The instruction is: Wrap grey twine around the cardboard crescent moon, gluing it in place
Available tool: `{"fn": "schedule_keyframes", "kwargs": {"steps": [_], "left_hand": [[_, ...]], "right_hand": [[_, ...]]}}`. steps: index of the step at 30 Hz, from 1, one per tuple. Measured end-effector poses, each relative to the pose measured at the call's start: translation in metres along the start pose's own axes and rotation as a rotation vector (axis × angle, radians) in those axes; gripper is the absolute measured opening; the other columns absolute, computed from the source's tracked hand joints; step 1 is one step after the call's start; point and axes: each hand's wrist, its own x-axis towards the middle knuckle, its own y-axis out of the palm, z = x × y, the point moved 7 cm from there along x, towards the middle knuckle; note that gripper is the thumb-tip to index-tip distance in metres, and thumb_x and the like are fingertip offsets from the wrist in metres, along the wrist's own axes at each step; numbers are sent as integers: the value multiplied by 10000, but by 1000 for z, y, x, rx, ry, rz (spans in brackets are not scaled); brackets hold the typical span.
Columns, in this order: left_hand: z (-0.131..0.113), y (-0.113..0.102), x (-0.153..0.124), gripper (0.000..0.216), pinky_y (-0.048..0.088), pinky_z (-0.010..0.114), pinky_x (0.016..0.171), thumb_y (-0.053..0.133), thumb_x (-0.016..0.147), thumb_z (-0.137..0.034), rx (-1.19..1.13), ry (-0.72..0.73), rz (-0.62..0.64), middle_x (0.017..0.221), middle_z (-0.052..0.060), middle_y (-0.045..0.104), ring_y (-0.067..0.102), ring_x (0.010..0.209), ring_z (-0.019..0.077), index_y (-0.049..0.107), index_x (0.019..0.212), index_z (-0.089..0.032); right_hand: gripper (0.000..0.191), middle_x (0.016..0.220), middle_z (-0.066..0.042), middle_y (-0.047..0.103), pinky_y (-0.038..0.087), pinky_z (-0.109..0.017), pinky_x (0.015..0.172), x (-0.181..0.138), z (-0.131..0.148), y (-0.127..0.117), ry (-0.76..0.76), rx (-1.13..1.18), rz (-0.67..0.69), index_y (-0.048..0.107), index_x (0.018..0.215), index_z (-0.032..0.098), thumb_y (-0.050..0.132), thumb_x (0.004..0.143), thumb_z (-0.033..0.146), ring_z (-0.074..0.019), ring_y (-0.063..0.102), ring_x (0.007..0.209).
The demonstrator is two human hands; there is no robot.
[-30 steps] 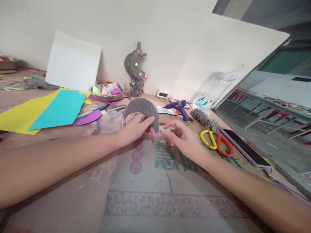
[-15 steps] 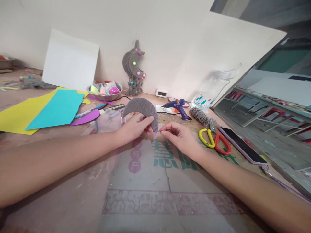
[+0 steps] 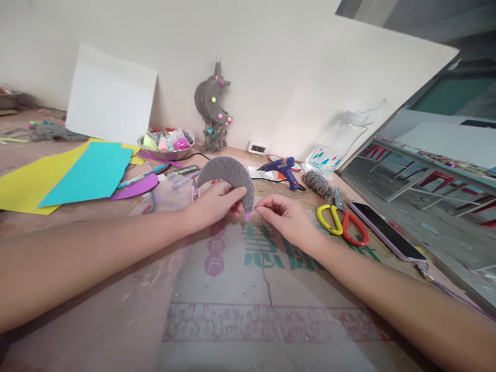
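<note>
My left hand (image 3: 217,205) grips a grey crescent shape (image 3: 228,173) wound with grey string, holding it upright above the table. A small purple tip shows under the crescent's right end. My right hand (image 3: 284,218) sits just right of that end, thumb and forefinger pinched together close to the crescent's tip. What the pinch holds is too thin to make out. Both forearms rest over a clear plastic sheet (image 3: 240,289) with green and pink printing.
Yellow and red scissors (image 3: 343,225), a phone (image 3: 385,231), a ball of grey twine (image 3: 318,184) and a blue glue gun (image 3: 284,169) lie to the right. Coloured paper sheets (image 3: 89,173), a pen and a metal bowl (image 3: 167,145) sit left. A finished crescent ornament (image 3: 213,106) leans against the wall.
My right hand went from open fingers to a pinch and moved in against the crescent's right tip. My left hand kept its hold on the crescent.
</note>
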Motion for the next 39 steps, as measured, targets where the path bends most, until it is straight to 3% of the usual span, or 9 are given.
{"fn": "schedule_keyframes", "kwargs": {"steps": [13, 18, 26, 39], "left_hand": [[-3, -1, 0, 463, 438, 226, 482, 431, 850, -432, 34, 38, -5, 516, 31, 618, 583, 505, 126, 619, 524, -163], [0, 0, -1, 447, 433, 218, 477, 440, 851, -415, -70, -27, 2, 519, 32, 610, 578, 501, 123, 597, 519, -159], [-1, -2, -1, 443, 390, 191, 455, 445, 865, -373, -143, -64, -20, 484, 15, 580, 528, 454, 91, 581, 509, -148], [-3, 0, -4, 447, 379, 228, 439, 450, 854, -381, -166, -117, -2, 495, 26, 582, 549, 455, 119, 574, 487, -157]], "right_hand": [[152, 663, 9, 541, 342, -228, 508, 0, 0, -3, -2, -9, -45, 597, 780, 169, 556, 795, 315, -96, 429, 554], [158, 617, 20, 511, 333, -221, 490, -1, 3, -2, -18, -59, -17, 591, 771, 167, 535, 807, 310, -88, 404, 520], [184, 695, -10, 584, 371, -220, 541, -3, 9, 3, -103, -177, 40, 630, 800, 160, 503, 838, 289, -101, 463, 587], [179, 658, 7, 550, 355, -223, 523, -1, 6, 1, -52, -98, 16, 603, 763, 170, 511, 828, 310, -96, 434, 558]]}}
